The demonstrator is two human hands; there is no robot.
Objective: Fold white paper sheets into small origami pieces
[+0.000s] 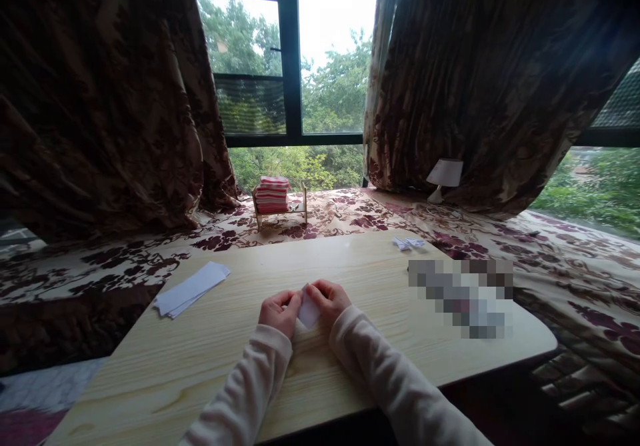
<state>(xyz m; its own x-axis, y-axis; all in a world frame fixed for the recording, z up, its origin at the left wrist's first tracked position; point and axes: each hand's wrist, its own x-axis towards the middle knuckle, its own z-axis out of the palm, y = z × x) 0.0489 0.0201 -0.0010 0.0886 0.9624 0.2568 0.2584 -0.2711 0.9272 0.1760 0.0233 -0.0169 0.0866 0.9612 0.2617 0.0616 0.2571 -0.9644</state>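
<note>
Between my two hands, just above the middle of the wooden table (pixel 240 373), is a small folded piece of white paper (pixel 309 314). My left hand (pixel 280 311) pinches its left edge between thumb and fingers. On the other side, my right hand (pixel 329 298) grips the upper right part, with the fingers curled. The paper's lower end points down towards me, and its top is partly hidden by the fingertips. A stack of white paper strips (pixel 193 289) lies at the table's left side. Several small folded white papers (pixel 407 243) rest near the far right edge.
A blurred-out, pixelated item (pixel 460 299) lies on the table's right side. Behind the table, a floral-covered ledge (pixel 340 214) carries a small rack (pixel 299 210) with folded red-and-white cloths (pixel 273 195) and a white lamp (pixel 445 173). Dark curtains (pixel 100 99) flank the window.
</note>
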